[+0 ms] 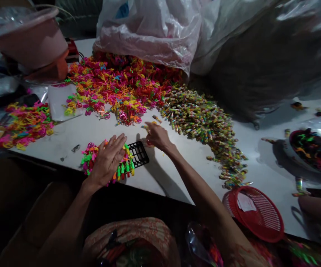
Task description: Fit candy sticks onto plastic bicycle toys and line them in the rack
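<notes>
My left hand [107, 160] lies flat, fingers stretched out, over a row of small colourful plastic toys [125, 168] set in a black slotted rack [138, 152]. Pink and green toy pieces [87, 160] show at the left of that hand. Just beyond the rack is my right hand [159, 136], its fingers curled closed above the white table. Bits of orange and yellow show at its fingertips, too small to name. A few small wrapped tubes [156, 118] lie right by it.
Behind is a large heap of bright plastic toys [121, 81] beneath a plastic sack [149, 37]. Many wrapped tubes [202, 115] spread to the right, towards a red basket [260, 215] at the table edge. A pink tub [35, 44] stands left; another person's hand [316, 207] is far right.
</notes>
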Demonstrator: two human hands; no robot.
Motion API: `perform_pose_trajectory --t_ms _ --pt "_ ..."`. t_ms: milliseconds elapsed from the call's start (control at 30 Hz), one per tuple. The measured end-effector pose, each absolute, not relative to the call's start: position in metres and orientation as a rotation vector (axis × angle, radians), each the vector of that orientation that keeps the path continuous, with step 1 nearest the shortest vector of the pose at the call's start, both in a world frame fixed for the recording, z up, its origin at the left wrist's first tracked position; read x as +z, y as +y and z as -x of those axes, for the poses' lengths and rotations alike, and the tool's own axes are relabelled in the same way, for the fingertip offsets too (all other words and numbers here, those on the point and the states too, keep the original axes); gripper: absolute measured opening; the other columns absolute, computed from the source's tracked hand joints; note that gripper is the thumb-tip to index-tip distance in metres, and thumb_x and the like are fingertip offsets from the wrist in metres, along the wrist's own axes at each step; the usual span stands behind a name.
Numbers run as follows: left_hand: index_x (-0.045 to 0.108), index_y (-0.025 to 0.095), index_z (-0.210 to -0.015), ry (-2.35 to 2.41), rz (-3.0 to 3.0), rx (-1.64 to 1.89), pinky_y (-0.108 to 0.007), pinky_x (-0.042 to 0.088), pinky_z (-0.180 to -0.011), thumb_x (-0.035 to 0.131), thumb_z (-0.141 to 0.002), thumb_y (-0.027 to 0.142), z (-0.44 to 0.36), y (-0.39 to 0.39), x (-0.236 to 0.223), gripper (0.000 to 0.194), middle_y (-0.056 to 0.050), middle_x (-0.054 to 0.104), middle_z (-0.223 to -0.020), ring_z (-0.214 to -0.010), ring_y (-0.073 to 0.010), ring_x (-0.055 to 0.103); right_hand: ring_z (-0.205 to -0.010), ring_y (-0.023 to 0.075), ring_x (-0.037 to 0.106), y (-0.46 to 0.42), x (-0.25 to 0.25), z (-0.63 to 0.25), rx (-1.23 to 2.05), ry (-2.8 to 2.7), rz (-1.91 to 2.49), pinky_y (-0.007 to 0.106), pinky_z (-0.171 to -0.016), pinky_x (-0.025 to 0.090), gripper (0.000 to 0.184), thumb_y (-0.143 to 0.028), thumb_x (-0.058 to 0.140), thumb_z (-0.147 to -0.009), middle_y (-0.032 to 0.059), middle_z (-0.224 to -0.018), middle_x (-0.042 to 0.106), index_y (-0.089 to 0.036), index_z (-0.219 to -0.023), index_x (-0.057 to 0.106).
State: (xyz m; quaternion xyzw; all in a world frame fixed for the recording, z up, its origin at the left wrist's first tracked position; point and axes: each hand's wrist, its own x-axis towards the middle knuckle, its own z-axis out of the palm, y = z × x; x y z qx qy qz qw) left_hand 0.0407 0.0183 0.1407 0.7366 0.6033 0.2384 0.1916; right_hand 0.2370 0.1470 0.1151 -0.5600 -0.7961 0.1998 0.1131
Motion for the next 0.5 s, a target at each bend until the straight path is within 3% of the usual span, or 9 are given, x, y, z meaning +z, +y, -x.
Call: perform_pose_trajectory --t_ms 67,133,200,267,400,500 --pt "0.045 0.025 -0.139 1.657 -1.879 0.867 -0.051 0.022 -0.116 0.023 -0.097 0.049 -0.036 0.02 0.148 0.053 -0.005 0.039 -0.151 -0.142 -0.0225 0.031 -0.077 0.02 0.065 0.134 0.112 -0.254 0.719 -1.937 1.527 0.03 -0.066 0.05 0.039 -0.017 0.053 -0.076 0.008 -0.093 0.069 -0.016 -0.114 0.062" --pt "0.051 0.02 -0.135 1.631 -1.72 1.039 -0.046 0.024 -0.117 0.022 -0.096 0.053 -0.034 0.022 0.155 0.058 -0.007 0.044 -0.148 -0.14 -0.0217 0.035 -0.06 0.0165 0.061 0.119 0.103 -0.269 0.905 -1.609 1.422 0.028 -0.057 0.048 0.024 -0.026 0.055 -0.077 0.0028 -0.07 0.065 -0.015 -0.096 0.065" --pt "0.054 0.016 -0.132 1.602 -1.62 1.121 -0.044 0.026 -0.116 0.021 -0.095 0.056 -0.032 0.025 0.16 0.064 -0.01 0.049 -0.144 -0.137 -0.0221 0.039 -0.054 0.0153 0.059 0.101 0.091 -0.278 1.054 -1.487 1.379 0.027 -0.054 0.046 0.019 -0.034 0.059 -0.075 0.0003 -0.06 0.061 -0.016 -0.081 0.063" --pt "0.057 0.015 -0.129 1.584 -1.608 1.096 -0.045 0.025 -0.117 0.022 -0.094 0.06 -0.031 0.028 0.16 0.067 -0.01 0.052 -0.141 -0.136 -0.0232 0.041 -0.057 0.0153 0.059 0.084 0.078 -0.279 1.058 -1.579 1.41 0.027 -0.055 0.044 0.021 -0.037 0.062 -0.075 0.0015 -0.064 0.064 -0.017 -0.078 0.064" --pt "0.061 0.022 -0.125 1.561 -1.626 0.971 -0.051 0.016 -0.118 0.021 -0.091 0.065 -0.03 0.033 0.156 0.067 -0.006 0.052 -0.141 -0.136 -0.0244 0.04 -0.079 0.0176 0.062 0.065 0.072 -0.27 0.673 -2.071 1.684 0.025 -0.059 0.037 0.016 -0.031 0.057 -0.082 0.0064 -0.085 0.07 -0.02 -0.083 0.069" --pt "0.062 0.023 -0.123 1.464 -1.507 1.041 -0.049 0.021 -0.117 0.018 -0.091 0.067 -0.027 0.034 0.153 0.07 -0.005 0.054 -0.14 -0.137 -0.0236 0.04 -0.082 0.0187 0.061 0.067 0.082 -0.266 0.574 -2.338 1.83 0.026 -0.057 0.032 0.018 -0.027 0.054 -0.085 0.0073 -0.088 0.07 -0.021 -0.079 0.07"
